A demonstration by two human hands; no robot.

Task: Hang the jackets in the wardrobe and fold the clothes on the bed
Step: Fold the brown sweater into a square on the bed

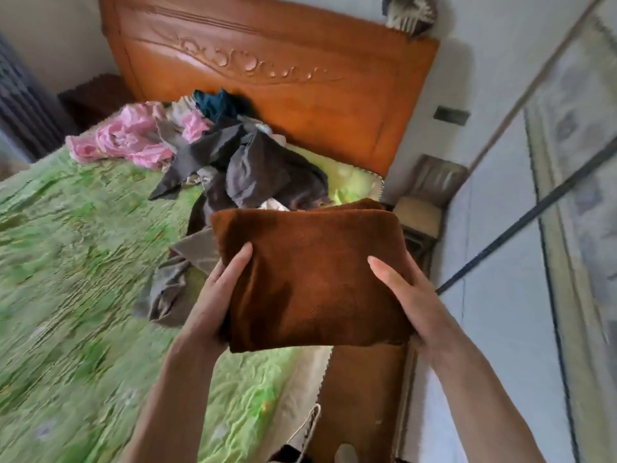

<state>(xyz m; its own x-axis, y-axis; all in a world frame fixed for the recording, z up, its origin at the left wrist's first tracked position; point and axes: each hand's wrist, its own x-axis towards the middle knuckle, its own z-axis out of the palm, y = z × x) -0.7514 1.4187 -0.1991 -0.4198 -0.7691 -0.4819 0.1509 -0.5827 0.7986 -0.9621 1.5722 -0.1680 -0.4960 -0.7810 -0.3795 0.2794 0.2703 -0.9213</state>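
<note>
Holding a folded brown fleece garment above the bed's near edge, the left hand grips its left side with the thumb on top and fingers curled beneath, while the right hand clasps the right side the same way. Beyond it, a heap of unfolded clothes lies on the green bedspread: dark grey pieces in the middle, a pink garment to the left. A carved wooden headboard stands behind.
</note>
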